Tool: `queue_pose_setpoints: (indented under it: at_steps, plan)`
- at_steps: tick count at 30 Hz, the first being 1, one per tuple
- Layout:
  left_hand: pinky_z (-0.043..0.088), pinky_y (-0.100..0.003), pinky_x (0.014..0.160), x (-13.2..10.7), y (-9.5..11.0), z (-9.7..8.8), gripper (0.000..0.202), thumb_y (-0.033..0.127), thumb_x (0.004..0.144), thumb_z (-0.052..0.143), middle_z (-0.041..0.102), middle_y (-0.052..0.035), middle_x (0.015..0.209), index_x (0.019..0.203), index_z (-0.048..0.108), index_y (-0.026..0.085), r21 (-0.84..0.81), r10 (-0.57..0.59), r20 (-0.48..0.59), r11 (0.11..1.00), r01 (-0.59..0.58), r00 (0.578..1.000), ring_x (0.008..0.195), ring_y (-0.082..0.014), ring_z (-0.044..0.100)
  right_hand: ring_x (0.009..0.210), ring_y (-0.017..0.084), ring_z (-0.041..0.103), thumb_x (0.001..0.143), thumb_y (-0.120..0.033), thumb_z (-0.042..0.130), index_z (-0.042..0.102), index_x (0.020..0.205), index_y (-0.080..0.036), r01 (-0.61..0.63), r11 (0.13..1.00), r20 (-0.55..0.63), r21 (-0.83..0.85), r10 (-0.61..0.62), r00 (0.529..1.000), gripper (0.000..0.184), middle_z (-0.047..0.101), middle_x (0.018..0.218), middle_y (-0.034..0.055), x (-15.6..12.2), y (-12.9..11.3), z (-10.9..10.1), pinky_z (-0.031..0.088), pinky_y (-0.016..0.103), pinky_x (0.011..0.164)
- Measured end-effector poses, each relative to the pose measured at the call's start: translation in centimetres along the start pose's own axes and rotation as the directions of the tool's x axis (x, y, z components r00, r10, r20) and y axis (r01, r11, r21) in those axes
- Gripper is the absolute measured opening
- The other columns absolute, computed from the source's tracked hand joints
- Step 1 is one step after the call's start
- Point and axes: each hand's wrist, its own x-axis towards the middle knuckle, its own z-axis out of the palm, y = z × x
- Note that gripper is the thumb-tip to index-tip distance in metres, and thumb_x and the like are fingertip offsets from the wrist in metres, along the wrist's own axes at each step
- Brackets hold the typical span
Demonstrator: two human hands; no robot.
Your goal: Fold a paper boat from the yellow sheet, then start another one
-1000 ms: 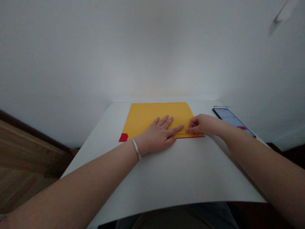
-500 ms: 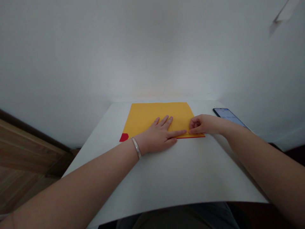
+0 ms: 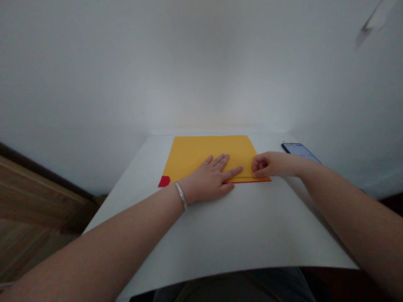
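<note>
A yellow paper sheet (image 3: 201, 147) lies flat toward the back of the table, with a red patch (image 3: 164, 181) at its near left corner and a thin red line along its near edge. My left hand (image 3: 214, 178) rests palm down on the sheet's near part, fingers spread, a silver bangle on the wrist. At the sheet's right side, my right hand (image 3: 262, 164) is closed, thumb and fingertips together over the yellow surface. Whether anything is pinched between them is hidden. A faint crease runs along the near strip between the hands.
The white table (image 3: 233, 235) reaches a pale wall (image 3: 201, 67) at the back. A smartphone (image 3: 300, 151) lies at the right, partly behind my right forearm. Wooden panels (image 3: 34, 209) stand low on the left.
My left index finger has drawn back slightly, away from the near edge. My right hand has shifted a little to the right. The sheet stays in place.
</note>
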Motion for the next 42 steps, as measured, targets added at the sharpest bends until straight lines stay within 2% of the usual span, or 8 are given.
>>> queue_pose_setpoints:
  at_steps: [3, 10, 17, 23, 27, 32, 37, 42]
  plan:
    - [0.012, -0.050, 0.113, -0.1, 0.0, 0.0, 0.055, 0.046, 0.096, 0.029, 0.012, -0.0114, 0.156, 0.148, 0.020, 0.031, 0.015, 0.006, -0.006, 1.000, -0.006, 1.000, 0.143, -0.0305, 0.010, 0.057, 0.013, 0.049, 0.072, -0.048, 0.058, 0.060, 0.072, -0.023, -0.007, 0.999, -0.023, -0.050, 0.006, 1.000, 0.025, 0.059, 0.064, -0.0009, 0.0, -0.5, 0.1, 0.034, 0.026, 0.050]
    - [0.013, -0.048, 0.113, 0.2, 0.2, -0.4, 0.057, 0.048, 0.095, 0.030, 0.013, -0.0138, 0.156, 0.148, 0.021, 0.026, 0.025, -0.006, 0.002, 1.000, 0.006, 1.000, 0.143, -0.0301, 0.010, 0.056, 0.015, 0.050, 0.065, -0.057, 0.064, 0.056, 0.069, -0.022, -0.171, 0.971, -0.166, -0.168, 0.143, 0.976, 0.035, 0.061, 0.063, -0.0004, 0.0, -2.1, 0.6, 0.032, 0.028, 0.048]
    - [0.013, -0.047, 0.114, 0.8, 0.6, -0.8, 0.058, 0.046, 0.095, 0.031, 0.012, -0.0155, 0.155, 0.148, 0.022, 0.022, 0.047, -0.011, 0.005, 0.999, 0.011, 1.000, 0.143, -0.0302, 0.012, 0.060, 0.016, 0.055, 0.067, -0.060, 0.061, 0.056, 0.071, -0.023, -0.132, 0.967, -0.295, -0.218, 0.063, 0.953, 0.037, 0.065, 0.071, 0.0011, 0.1, -3.4, 1.2, 0.034, 0.028, 0.052]
    - [0.012, -0.045, 0.114, 1.4, 0.4, -0.3, 0.062, 0.051, 0.096, 0.024, 0.014, -0.0169, 0.155, 0.148, 0.019, 0.018, 0.034, -0.010, -0.013, 0.999, 0.010, 1.000, 0.143, -0.0285, 0.012, 0.066, 0.020, 0.059, 0.064, -0.070, 0.058, 0.057, 0.086, -0.022, -0.199, 0.951, -0.381, -0.236, 0.098, 0.919, 0.053, 0.067, 0.079, 0.0055, 0.4, -3.8, 1.8, 0.034, 0.029, 0.052]
    - [0.009, -0.041, 0.115, 1.8, 0.2, 0.0, 0.065, 0.051, 0.097, 0.014, 0.015, -0.0150, 0.155, 0.148, 0.017, 0.013, 0.015, -0.043, -0.038, 0.999, 0.044, 0.998, 0.143, -0.0238, 0.012, 0.068, 0.021, 0.060, 0.067, -0.070, 0.053, 0.055, 0.083, -0.023, -0.223, 0.943, -0.411, -0.248, 0.106, 0.905, 0.049, 0.067, 0.079, 0.0049, 0.3, -4.3, 2.3, 0.032, 0.029, 0.051]
    - [0.009, -0.036, 0.115, 2.0, 0.4, -0.2, 0.068, 0.053, 0.097, 0.009, 0.014, -0.0127, 0.155, 0.148, 0.017, 0.008, -0.040, -0.095, 0.001, 0.995, 0.095, 0.995, 0.144, -0.0207, 0.009, 0.073, 0.023, 0.062, 0.066, -0.069, 0.055, 0.054, 0.089, -0.023, -0.266, 0.932, -0.434, -0.246, 0.139, 0.890, 0.051, 0.068, 0.085, 0.0066, 0.1, -4.9, 2.6, 0.033, 0.030, 0.054]
    - [0.012, -0.034, 0.115, 2.0, -0.2, -0.1, 0.061, 0.048, 0.099, 0.010, 0.023, -0.0097, 0.154, 0.147, 0.024, 0.012, -0.049, -0.065, -0.074, 0.997, 0.062, 0.995, 0.142, -0.0191, 0.018, 0.070, 0.022, 0.062, 0.067, -0.072, 0.053, 0.054, 0.088, -0.022, -0.224, 0.948, -0.394, -0.227, 0.121, 0.911, 0.055, 0.068, 0.083, 0.0068, 0.3, -4.7, 2.3, 0.033, 0.029, 0.054]
    - [0.015, -0.039, 0.114, 1.9, -0.8, -0.4, 0.057, 0.046, 0.099, 0.015, 0.026, -0.0071, 0.153, 0.145, 0.028, 0.017, -0.045, -0.026, -0.038, 0.999, 0.025, 0.999, 0.142, -0.0197, 0.018, 0.069, 0.021, 0.060, 0.061, -0.079, 0.053, 0.055, 0.086, -0.022, -0.168, 0.960, -0.379, -0.223, 0.073, 0.922, 0.062, 0.068, 0.084, 0.0059, 0.4, -3.9, 2.1, 0.035, 0.029, 0.055]
